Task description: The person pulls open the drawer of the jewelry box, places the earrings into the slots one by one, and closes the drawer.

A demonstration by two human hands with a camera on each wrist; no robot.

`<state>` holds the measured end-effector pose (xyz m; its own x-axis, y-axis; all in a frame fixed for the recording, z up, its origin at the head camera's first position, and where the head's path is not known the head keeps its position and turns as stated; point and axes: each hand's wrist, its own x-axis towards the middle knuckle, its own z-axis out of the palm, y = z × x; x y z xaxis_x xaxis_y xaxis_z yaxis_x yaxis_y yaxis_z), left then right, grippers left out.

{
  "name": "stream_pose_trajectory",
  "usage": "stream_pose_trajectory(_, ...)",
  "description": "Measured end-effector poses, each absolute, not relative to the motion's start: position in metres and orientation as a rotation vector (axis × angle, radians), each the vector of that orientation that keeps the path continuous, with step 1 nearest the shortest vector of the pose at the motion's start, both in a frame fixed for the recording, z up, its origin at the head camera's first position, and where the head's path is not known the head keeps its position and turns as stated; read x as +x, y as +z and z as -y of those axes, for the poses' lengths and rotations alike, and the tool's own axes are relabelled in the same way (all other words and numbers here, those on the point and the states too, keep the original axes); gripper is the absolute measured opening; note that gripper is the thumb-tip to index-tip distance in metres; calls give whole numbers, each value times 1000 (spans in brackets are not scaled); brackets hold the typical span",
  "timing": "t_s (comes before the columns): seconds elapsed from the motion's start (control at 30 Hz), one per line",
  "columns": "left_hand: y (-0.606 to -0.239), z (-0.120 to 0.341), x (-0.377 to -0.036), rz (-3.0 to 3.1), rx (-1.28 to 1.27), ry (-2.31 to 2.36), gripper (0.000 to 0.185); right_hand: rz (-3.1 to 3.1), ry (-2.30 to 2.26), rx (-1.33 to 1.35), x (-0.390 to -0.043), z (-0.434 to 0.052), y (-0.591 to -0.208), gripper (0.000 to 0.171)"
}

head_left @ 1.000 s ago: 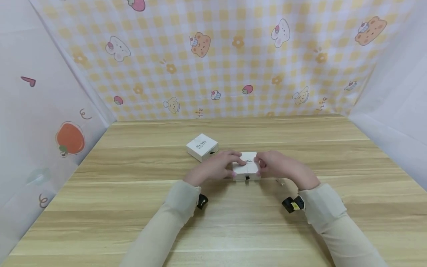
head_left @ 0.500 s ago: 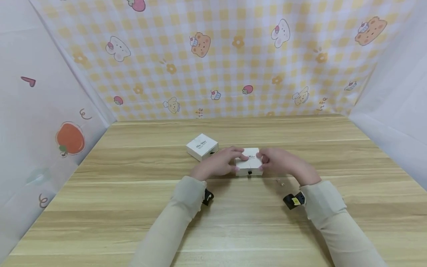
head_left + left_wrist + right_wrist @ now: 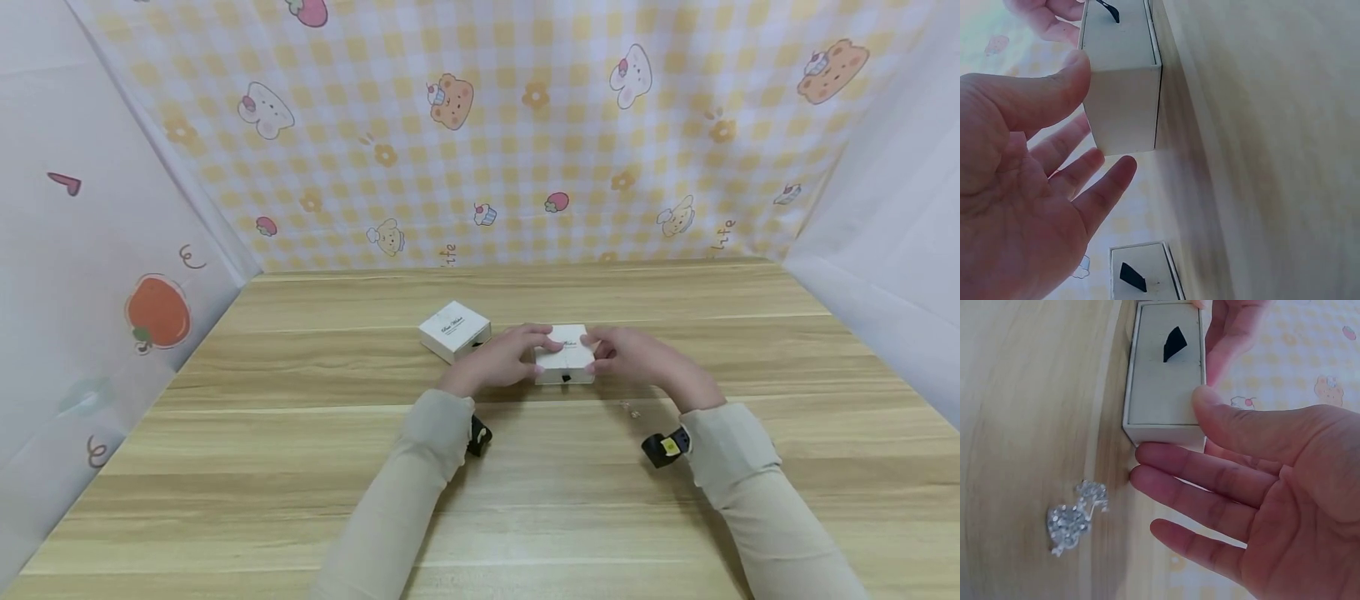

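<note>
A small white drawer-style gift box (image 3: 564, 360) with dark lettering on top and a black ribbon tab in front sits on the table between both hands. My left hand (image 3: 504, 358) holds its left side, with the thumb at the front corner and a finger across the top. From the other side my right hand (image 3: 637, 360) grips it, the thumb (image 3: 1235, 428) at the front edge and fingers along the side wall. A pair of sparkling earring-like jewellery pieces (image 3: 1072, 519) lies on the table near the right hand. Some right-hand fingers are hidden in the head view.
A second, similar white box (image 3: 454, 330) stands at an angle to the left, behind the left hand. The wood-grain table (image 3: 555, 517) ends at a yellow checked cloth backdrop (image 3: 525, 150). White sheets hang on both sides.
Both hands have slid the box away from me and slightly to the right across the table. The second box and the jewellery have stayed in place.
</note>
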<state>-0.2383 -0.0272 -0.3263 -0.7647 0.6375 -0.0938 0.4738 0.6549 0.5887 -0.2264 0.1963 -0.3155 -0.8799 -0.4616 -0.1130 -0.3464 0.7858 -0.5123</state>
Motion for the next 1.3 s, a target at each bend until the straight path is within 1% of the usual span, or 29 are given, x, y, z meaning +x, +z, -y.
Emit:
stream_pose_trajectory(0.37,-332,22,-248,-2586,903,818,42,-2761,-791,-573,-229,-200,-319,50)
stream_pose_trajectory(1.3,-331,21,-250,-2573,888,841,43,-2756,-730,-589,-228,-200,-316,53)
